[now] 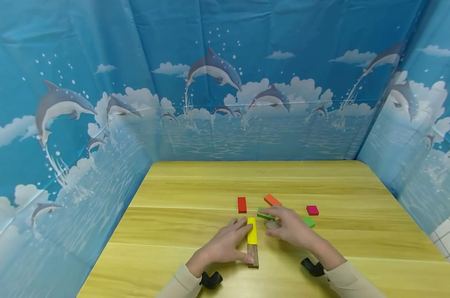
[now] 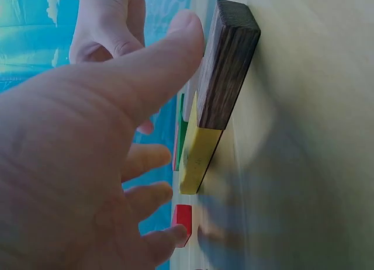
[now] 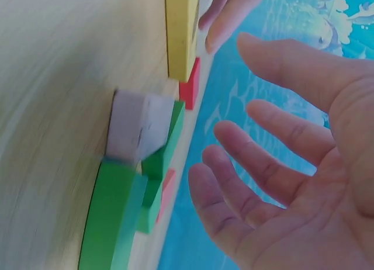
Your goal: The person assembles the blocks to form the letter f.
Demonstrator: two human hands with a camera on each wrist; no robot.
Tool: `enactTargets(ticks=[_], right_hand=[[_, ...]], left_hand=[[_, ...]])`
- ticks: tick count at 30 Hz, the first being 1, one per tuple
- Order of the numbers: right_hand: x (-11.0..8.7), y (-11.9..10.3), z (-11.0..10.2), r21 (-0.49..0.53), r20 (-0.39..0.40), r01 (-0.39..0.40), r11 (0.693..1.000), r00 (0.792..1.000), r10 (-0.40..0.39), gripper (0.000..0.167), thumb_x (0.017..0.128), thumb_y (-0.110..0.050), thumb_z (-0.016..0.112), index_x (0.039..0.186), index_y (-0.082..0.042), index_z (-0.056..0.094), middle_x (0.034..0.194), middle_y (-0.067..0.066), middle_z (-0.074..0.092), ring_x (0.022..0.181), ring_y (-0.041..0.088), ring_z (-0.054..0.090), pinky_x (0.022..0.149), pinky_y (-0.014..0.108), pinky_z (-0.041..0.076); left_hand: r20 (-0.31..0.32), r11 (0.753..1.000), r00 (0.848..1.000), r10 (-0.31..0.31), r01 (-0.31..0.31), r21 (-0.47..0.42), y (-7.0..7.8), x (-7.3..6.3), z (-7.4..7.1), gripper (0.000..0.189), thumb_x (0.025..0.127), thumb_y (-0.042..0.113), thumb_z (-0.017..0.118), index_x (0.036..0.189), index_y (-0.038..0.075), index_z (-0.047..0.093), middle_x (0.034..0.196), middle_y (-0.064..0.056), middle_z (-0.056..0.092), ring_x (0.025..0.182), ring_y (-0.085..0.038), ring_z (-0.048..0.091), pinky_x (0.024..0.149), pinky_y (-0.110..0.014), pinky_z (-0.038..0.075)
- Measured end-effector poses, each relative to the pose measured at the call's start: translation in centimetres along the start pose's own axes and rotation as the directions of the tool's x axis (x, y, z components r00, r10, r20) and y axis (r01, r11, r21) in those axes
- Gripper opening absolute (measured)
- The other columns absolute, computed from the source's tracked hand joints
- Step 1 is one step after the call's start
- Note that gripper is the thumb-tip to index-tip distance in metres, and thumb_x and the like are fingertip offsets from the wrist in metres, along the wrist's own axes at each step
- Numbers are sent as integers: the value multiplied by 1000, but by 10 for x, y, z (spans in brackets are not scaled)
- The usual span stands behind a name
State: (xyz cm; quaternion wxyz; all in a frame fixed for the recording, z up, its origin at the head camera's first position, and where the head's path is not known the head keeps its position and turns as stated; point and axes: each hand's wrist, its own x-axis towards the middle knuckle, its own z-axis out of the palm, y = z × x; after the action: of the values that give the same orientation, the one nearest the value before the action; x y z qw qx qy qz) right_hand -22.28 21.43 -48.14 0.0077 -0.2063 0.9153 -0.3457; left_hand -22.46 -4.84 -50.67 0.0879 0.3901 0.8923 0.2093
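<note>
A yellow block (image 1: 252, 234) and a dark brown wood-grain block (image 1: 252, 258) lie end to end on the table. My left hand (image 1: 226, 243) is spread along their left side, thumb by the brown block and fingertips at the yellow one. Its fingers look extended in the left wrist view, not curled round either block. Over a pale grey block (image 3: 137, 127) and a green block (image 1: 265, 214) hovers my right hand (image 1: 290, 227). In the right wrist view its fingers are loosely spread, with a gap between them and the grey block.
Beyond the hands lie a red block (image 1: 241, 205) and an orange block (image 1: 272, 200). Farther right are a magenta block (image 1: 312, 210) and a light green block (image 1: 308, 222), the latter partly behind the right hand. A dolphin-print curtain (image 1: 225, 136) surrounds the wooden table (image 1: 180, 186).
</note>
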Motion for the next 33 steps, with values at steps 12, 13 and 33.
enactTargets(ticks=[12,13,33], right_hand=[[-14,17,-2,-127,50,44,991,998,-38,64,79,-22,88,138,-19,63,140,8,57,121,33,57,91,54,51],[-15,18,-2,-119,61,49,992,997,-42,64,79,-22,88,138,-19,63,141,9,56,122,34,56,91,54,51],[-18,16,5,-184,164,138,973,981,-108,59,81,-7,84,136,-14,64,136,3,57,117,27,58,88,45,53]], left_hand=[[53,1000,999,7,-7,-15,1,-2,5,92,86,69,62,160,24,32,167,-1,16,150,-42,16,111,-70,22],[52,1000,999,4,-4,-12,1,-2,6,90,87,69,62,160,24,33,167,-1,16,150,-41,16,111,-70,22],[37,1000,999,8,-8,-8,2,-11,5,82,92,63,61,159,24,34,167,0,18,150,-41,18,113,-67,21]])
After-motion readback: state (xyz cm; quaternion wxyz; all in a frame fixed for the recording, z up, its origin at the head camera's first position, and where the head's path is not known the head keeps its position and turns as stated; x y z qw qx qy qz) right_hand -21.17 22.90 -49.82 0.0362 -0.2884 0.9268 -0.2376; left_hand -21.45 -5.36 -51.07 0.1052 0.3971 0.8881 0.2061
